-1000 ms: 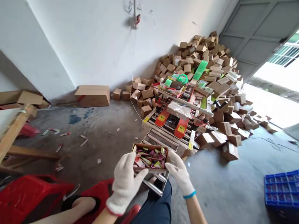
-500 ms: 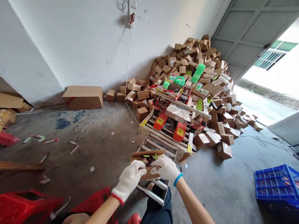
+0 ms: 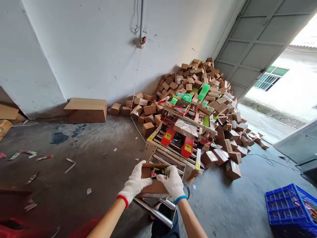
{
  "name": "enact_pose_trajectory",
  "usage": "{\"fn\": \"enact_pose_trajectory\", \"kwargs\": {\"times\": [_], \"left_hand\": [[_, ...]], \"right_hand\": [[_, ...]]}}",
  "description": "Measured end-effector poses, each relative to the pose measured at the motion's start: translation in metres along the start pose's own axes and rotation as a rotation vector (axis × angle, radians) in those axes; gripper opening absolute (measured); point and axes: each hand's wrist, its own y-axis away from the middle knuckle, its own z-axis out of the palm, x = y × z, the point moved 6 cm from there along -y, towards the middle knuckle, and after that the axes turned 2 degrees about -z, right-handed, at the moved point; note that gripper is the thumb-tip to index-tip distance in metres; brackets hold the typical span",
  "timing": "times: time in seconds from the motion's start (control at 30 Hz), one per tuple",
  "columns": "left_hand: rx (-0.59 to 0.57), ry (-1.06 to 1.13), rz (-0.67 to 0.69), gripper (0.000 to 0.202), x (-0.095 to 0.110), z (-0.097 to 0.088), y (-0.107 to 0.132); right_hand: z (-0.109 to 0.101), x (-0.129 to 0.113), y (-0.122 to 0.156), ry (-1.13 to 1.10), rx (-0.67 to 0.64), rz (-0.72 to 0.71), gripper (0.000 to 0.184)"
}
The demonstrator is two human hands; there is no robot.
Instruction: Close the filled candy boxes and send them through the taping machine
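Observation:
A small brown cardboard box full of colourful packets rests on the near end of a roller conveyor. My left hand, in a white knit glove, presses on the box's left flap with its fingers curled over it. On the right flap lies my gloved right hand, fingers bent down over the box's edge. The two flaps are partly folded in, and some packets still show between my hands.
A carton-sealing machine with red guides stands beyond the box. Behind it a big heap of small cartons leans on the wall. A large carton lies left; a blue crate sits at right. Paper scraps litter the floor.
The box has gone from wide open in my hands to lying on the rollers with both hands folding its flaps inward. The view has tilted up and the red stools have left the frame.

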Motion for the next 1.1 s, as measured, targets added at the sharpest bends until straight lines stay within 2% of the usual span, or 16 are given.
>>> {"fn": "enact_pose_trajectory", "kwargs": {"times": [0.13, 0.2, 0.37, 0.43, 0.53, 0.57, 0.63, 0.73, 0.83, 0.93, 1.03, 1.1], "left_hand": [[0.298, -0.137, 0.011, 0.063, -0.006, 0.01, 0.021], [0.397, -0.188, 0.001, 0.056, -0.009, 0.016, 0.033], [0.446, -0.228, 0.039, 0.055, -0.006, 0.021, 0.042], [0.452, -0.236, 0.032, 0.061, -0.006, 0.019, 0.04], [0.436, -0.283, 0.039, 0.065, -0.001, 0.018, 0.036], [0.428, -0.3, 0.038, 0.063, 0.001, 0.018, 0.036], [0.412, -0.318, 0.014, 0.061, 0.002, 0.02, 0.036], [0.409, -0.287, -0.032, 0.061, -0.004, 0.022, 0.041], [0.355, -0.175, 0.059, 0.062, -0.011, 0.027, 0.051], [0.265, -0.046, 0.131, 0.057, -0.014, 0.028, 0.061], [0.145, 0.046, 0.078, 0.053, -0.005, 0.024, 0.062], [0.021, 0.137, 0.043, 0.057, 0.009, 0.024, 0.053]], "right_hand": [[0.027, -0.03, 0.003, 0.308, -0.174, -0.25, 0.013], [0.038, -0.038, 0.004, 0.338, -0.21, -0.274, 0.013], [0.035, -0.036, 0.002, 0.268, -0.184, -0.257, 0.014], [0.026, -0.033, 0.008, 0.142, -0.103, -0.296, 0.015], [0.014, -0.03, 0.022, -0.151, 0.103, -0.31, 0.027], [0.016, -0.031, 0.024, -0.172, 0.109, -0.301, 0.028], [0.031, -0.039, 0.024, -0.047, -0.008, -0.269, 0.024], [0.05, -0.05, 0.012, 0.144, -0.177, -0.218, 0.029], [0.053, -0.055, -0.004, 0.169, -0.206, -0.209, 0.035], [0.049, -0.05, -0.013, 0.188, -0.229, -0.2, 0.034], [0.043, -0.038, -0.006, 0.191, -0.251, -0.215, 0.026], [0.036, -0.029, 0.003, 0.152, -0.181, -0.249, 0.03]]}}
